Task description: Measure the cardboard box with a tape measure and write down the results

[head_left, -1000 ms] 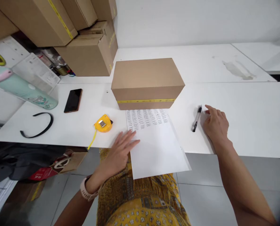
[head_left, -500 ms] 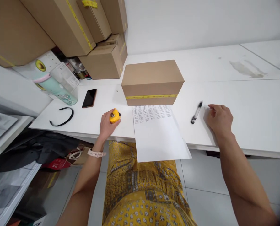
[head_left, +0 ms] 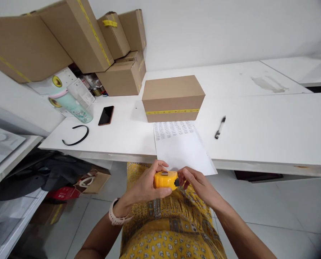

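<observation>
My left hand (head_left: pixel 145 185) is wrapped round a yellow tape measure (head_left: pixel 165 179), held in front of my body below the table edge. My right hand (head_left: pixel 197 181) meets it from the right, fingertips pinched at the black tab on the tape measure's end. Just above them a printed sheet of paper (head_left: pixel 180 149) overhangs the white table (head_left: pixel 257 136). Behind the sheet stands a shut cardboard box (head_left: pixel 172 97) with a yellow tape band. A black pen (head_left: pixel 220 127) lies to the right of the sheet.
A black phone (head_left: pixel 105 115), a black curved band (head_left: pixel 76 136) and a mint bottle (head_left: pixel 70 102) lie at the table's left. Stacked cardboard boxes (head_left: pixel 76 32) fill the back left corner. Bags and dark cloth (head_left: pixel 52 176) sit on the floor under the table's left.
My left hand lifted the tape measure off the table and brought it down toward my body. My right hand left the spot beside the pen and joined it at the tape's tab.
</observation>
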`<state>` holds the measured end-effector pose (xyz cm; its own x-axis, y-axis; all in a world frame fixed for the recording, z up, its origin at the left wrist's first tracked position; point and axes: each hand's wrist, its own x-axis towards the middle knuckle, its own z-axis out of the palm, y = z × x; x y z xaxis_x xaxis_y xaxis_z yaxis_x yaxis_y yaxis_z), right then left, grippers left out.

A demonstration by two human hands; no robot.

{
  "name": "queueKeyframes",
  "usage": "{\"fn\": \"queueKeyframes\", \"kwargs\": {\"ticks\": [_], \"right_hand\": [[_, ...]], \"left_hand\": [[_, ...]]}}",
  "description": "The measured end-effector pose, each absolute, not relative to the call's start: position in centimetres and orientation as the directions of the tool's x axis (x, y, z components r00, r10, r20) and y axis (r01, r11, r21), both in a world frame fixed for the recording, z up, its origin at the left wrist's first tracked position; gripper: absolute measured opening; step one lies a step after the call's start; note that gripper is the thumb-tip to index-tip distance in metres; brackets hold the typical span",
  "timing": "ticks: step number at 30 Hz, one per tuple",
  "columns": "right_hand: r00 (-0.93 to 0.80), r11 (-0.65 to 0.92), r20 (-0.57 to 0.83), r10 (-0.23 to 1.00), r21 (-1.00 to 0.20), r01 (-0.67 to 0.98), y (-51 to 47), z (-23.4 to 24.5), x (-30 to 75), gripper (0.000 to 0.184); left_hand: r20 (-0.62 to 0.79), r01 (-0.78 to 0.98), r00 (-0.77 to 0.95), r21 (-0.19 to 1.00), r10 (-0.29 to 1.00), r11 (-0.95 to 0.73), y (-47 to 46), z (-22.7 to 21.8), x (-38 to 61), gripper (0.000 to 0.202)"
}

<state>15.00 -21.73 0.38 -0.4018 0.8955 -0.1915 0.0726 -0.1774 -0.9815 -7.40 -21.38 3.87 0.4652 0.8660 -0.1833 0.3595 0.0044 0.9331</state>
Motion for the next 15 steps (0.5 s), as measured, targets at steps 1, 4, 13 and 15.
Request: {"fn": "queueKeyframes", "kwargs": {"ticks": [1, 4, 13, 15], "right_hand": [[-0.405, -0.182, -0.197, 0.893, -0.98, 0.077, -21.4, 0.5, 15.5, 0.055], [-0.373, -0.148, -0.167, 0.913, -0.986, 0.081, -19.0, 2.1, 17.5, 0.053], [0.222, 0.105, 0.084, 0.971, -0.991, -0.086, 1.4, 10.4, 26.7, 0.04], [0.23, 0.064, 0.041, 0.972, -0.993, -0.096, 4.9, 10.8, 27.1, 0.039]], "left_hand": [[-0.187, 0.344, 0.492, 0.939, 0.85, 0.007, -21.0, 4.0, -7.7, 0.067], [-0.146, 0.269, 0.54, 0.963, 0.829, -0.006, -18.3, 5.4, -9.4, 0.066], [0.123, 0.118, 0.208, 0.982, 0.97, -0.15, 1.6, 15.1, -17.7, 0.035], [0.101, 0.09, 0.134, 0.989, 0.986, -0.114, 5.0, 16.2, -18.9, 0.031]]}}
